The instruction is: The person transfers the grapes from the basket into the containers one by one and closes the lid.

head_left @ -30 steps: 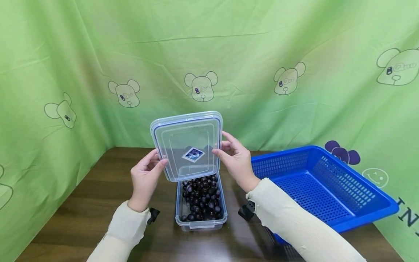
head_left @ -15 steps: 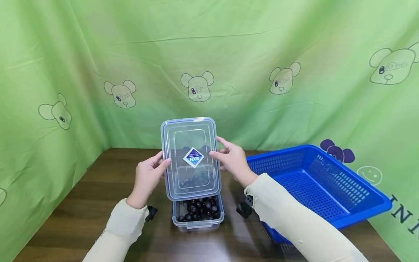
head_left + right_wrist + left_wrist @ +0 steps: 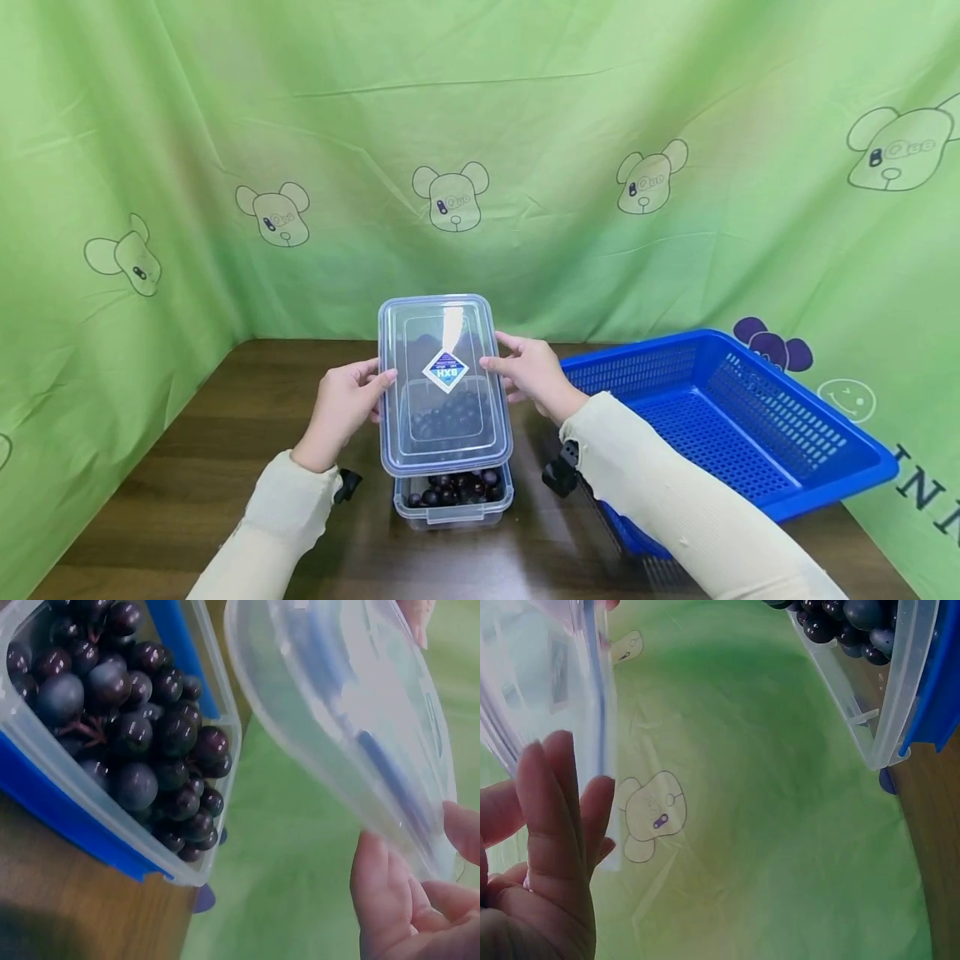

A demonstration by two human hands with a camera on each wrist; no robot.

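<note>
A clear plastic lid [image 3: 442, 425] with a blue edge and a diamond-shaped label is tilted above a clear food container [image 3: 455, 515]. My left hand [image 3: 343, 406] pinches the lid's left edge, thumb on top and fingers beneath. On the opposite edge, my right hand [image 3: 536, 373] holds it the same way. Dark grapes [image 3: 142, 735] fill much of the container, which stands on the table; the lid covers most of them in the head view. From the right wrist view, the lid [image 3: 337, 712] is apart from the container's rim [image 3: 225, 772].
A large blue plastic basket [image 3: 712, 433] with perforated sides stands to the right, beside the right forearm. The brown wooden table [image 3: 225, 467] ends at a green cloth backdrop [image 3: 360, 108] printed with bear heads.
The lid has come down and tipped from nearly upright toward flat, covering more of the grapes. Both hands have lowered with it and kept their hold. The head view has shifted slightly.
</note>
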